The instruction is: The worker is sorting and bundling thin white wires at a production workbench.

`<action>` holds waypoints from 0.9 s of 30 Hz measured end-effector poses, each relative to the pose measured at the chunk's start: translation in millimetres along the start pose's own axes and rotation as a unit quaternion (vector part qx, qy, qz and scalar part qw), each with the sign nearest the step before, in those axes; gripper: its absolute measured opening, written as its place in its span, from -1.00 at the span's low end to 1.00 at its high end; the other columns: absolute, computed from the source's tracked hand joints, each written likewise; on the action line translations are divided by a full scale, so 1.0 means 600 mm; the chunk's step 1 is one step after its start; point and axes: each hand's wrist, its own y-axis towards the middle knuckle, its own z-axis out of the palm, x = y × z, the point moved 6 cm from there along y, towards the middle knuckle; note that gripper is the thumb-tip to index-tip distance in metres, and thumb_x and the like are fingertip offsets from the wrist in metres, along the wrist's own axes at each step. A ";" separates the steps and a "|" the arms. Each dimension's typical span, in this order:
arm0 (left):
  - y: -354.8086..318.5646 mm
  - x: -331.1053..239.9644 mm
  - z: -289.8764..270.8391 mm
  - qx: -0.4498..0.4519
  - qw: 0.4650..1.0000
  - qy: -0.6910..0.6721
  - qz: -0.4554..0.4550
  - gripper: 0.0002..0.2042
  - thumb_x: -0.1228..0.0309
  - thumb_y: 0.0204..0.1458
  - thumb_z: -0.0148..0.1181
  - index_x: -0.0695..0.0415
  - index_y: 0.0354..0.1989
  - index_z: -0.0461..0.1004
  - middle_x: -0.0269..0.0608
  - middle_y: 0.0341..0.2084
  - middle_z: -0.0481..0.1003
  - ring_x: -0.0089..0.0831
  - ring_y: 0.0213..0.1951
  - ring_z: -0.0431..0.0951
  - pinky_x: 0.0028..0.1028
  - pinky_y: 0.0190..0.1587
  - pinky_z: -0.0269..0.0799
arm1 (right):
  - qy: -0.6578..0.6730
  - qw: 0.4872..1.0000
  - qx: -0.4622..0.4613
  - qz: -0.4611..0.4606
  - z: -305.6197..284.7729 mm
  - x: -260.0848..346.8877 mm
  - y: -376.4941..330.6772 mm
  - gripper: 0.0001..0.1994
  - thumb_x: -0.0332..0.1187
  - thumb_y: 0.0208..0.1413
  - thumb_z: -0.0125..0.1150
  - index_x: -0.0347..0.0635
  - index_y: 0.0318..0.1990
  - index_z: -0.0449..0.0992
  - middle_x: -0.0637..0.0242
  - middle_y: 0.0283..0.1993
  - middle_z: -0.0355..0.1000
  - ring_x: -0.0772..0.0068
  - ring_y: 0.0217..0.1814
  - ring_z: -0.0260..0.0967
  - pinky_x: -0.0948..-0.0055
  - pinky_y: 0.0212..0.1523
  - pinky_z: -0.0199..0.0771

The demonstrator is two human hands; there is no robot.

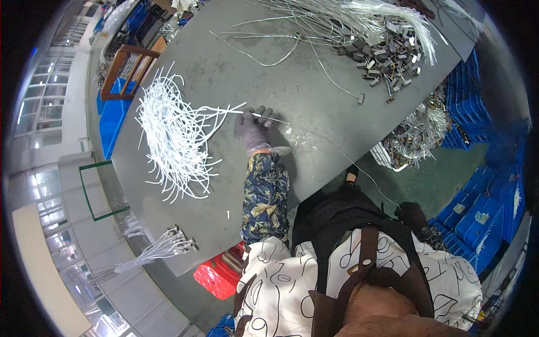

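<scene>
My left hand (254,132), in a grey glove, rests over the middle of the grey table. Its fingers are closed on a slim white tube (233,111), whose far end points toward a loose pile of white tubes (174,132) on the left. From the tube's right end a thin wire (342,153) runs across the table and past its edge. That wire reaches my right hand (412,215), dark-gloved and low beside my body, with the fingers closed around it. How the right fingers grip the wire's end is hidden.
At the far right lie many wires with small grey blocks (387,53). One block (360,99) sits apart. Finished-looking white-sleeved wires (168,245) hang over the near left edge. A red stool (216,275), a filled white basket (387,157) and blue crates (477,216) stand around the table.
</scene>
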 end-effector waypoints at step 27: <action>0.078 0.077 -0.108 0.077 0.970 0.229 0.025 -0.91 0.44 0.07 -0.02 0.19 -0.40 0.29 -0.21 -0.64 0.34 -0.47 -0.66 0.35 -0.44 -0.63 0.35 | -0.144 0.943 -0.064 -0.294 0.018 0.020 -0.012 -0.81 -0.26 -0.12 0.22 -0.20 -0.43 0.51 0.25 -0.47 0.45 0.24 -0.48 0.40 0.29 -0.45 0.37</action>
